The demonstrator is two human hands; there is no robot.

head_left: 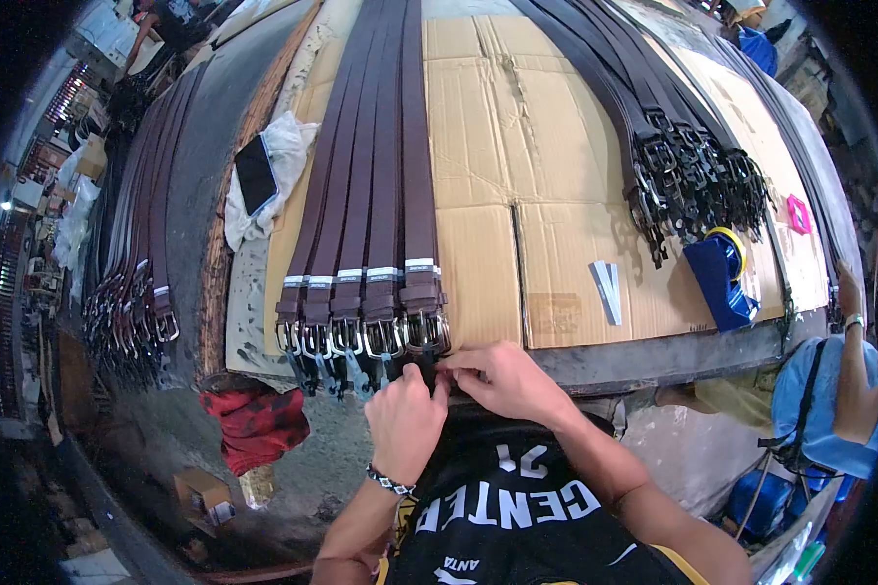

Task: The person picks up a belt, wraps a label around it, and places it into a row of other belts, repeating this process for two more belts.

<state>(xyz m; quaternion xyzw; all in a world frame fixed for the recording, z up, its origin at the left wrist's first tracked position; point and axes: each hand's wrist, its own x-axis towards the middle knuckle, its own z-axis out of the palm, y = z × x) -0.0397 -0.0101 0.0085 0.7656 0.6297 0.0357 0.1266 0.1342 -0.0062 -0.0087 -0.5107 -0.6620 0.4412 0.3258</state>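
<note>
Brown belts [387, 166] lie side by side in a row, buckle ends toward me, with white printed bands near their silver buckles [381, 338]. Black hanging pieces [337, 376], some with pale blue strips, dangle past the table edge below the buckles. My left hand [407, 414] is closed in a pinch just below the rightmost buckles. Beside it, my right hand [505, 381] also pinches, thumb and fingers together. Between the two hands is a dark part at the end of the rightmost belts; the fingers hide what exactly they grip.
Cardboard [478, 146] covers the table. White strips [607, 292] and a blue tape dispenser [720, 283] lie to the right, near a pile of black-buckled belts [688, 166]. A phone [256, 175] rests on white plastic at left. Another person's arm [854, 361] is at the right edge.
</note>
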